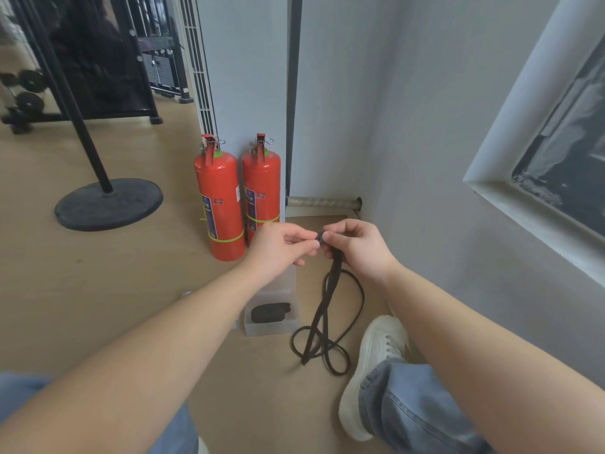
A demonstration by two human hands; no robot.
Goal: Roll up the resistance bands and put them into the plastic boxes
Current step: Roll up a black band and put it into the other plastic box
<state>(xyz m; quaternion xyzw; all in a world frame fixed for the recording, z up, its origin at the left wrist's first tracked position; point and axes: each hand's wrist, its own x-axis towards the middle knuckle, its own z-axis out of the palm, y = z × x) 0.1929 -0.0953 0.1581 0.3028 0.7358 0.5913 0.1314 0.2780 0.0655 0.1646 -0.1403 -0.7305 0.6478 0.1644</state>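
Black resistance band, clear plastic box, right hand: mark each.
black resistance band (pixel 333 276): head view, upper part of the hanging strand.
clear plastic box (pixel 271 329): head view, front wall.
right hand (pixel 358 249): head view, back of the hand.

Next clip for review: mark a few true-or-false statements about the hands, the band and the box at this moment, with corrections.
1. The left hand and right hand both pinch the top end of the black band. True.
2. The plastic box is empty. False: a rolled band lies in it.
3. Most of the black band hangs loose, its loops on the floor. True.
4. The fire extinguishers lie flat. False: both stand upright.
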